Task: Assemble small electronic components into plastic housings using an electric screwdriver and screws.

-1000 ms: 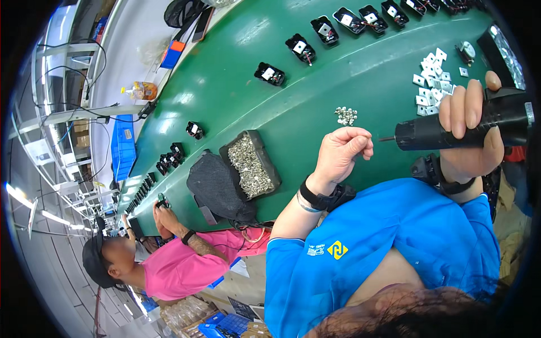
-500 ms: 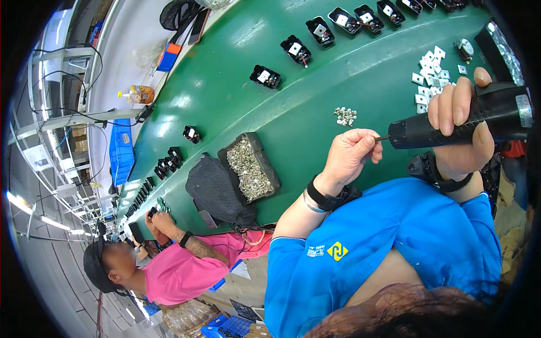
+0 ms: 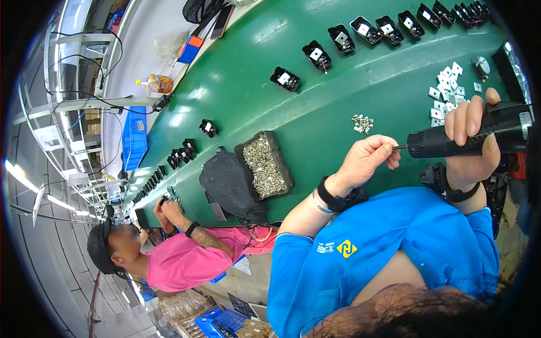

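My right hand (image 3: 470, 135) is wrapped round a black electric screwdriver (image 3: 439, 142), held nearly level with its thin bit pointing left. At the bit's tip, my left hand (image 3: 369, 160) is closed in a pinch; whatever lies between thumb and forefinger is too small to make out. On the green table just beyond the left hand lies a small pile of silvery screws (image 3: 362, 124). White square plates (image 3: 448, 93) with holes are heaped beyond the right hand. Beside them sits a round black-and-silver part (image 3: 480, 67).
Several black housings (image 3: 315, 56), with white plates in them, line the green table (image 3: 236, 96). A dark tray of screws (image 3: 265, 166) stands left of my hands, against a black mesh-covered thing (image 3: 231, 183). A co-worker in pink (image 3: 191, 259) handles small parts farther left. A blue bin (image 3: 135, 138) stands beyond.
The whole scene has shifted slightly to the right in the picture. Both hands and the screwdriver keep nearly the same pose, the bit's tip still at the left fingers.
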`<state>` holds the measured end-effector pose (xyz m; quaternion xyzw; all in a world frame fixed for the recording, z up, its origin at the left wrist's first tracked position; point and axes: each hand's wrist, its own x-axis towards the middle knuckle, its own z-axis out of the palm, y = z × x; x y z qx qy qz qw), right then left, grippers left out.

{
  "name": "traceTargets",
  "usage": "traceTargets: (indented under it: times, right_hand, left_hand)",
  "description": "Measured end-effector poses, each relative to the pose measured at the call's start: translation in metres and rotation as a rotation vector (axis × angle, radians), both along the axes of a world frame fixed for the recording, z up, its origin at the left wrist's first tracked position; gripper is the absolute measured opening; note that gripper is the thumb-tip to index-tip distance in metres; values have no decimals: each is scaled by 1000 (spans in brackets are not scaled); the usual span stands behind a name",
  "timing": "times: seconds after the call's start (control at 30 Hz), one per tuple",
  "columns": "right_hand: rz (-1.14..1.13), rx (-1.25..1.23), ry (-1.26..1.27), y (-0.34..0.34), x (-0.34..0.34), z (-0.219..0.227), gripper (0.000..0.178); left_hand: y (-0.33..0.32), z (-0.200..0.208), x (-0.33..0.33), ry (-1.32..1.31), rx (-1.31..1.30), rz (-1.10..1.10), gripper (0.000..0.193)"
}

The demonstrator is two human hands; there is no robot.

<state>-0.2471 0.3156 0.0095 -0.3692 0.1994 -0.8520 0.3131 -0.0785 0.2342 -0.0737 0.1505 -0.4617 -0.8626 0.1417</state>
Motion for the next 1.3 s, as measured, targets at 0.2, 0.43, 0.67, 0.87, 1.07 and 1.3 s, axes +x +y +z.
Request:
traceTargets:
  times: [0.2, 0.43, 0.67, 0.87, 1.07, 1.3]
  right_hand:
    - [-90, 9, 8, 7, -10, -2, 48]
    - [-59, 11, 29, 12, -5, 4, 47]
    - [-97, 29, 25, 21, -12, 4, 47]
    - [-84, -50, 61, 28, -20, 1, 51]
    - [-82, -16, -3, 35, -18, 6, 47]
    - [21, -21, 141, 26, -18, -3, 53]
  left_hand:
    - [-99, 26, 1, -523, -1644, 399, 52]
    - [-187, -13, -27, -758, -1795, 412, 81]
    - [-192, -14, -30, -736, -1564, 410, 77]
    - [-126, 14, -21, -531, -1486, 480, 70]
    - [-21, 11, 4, -282, -963, 296, 84]
    - [12, -7, 2, -83, -946, 297, 79]
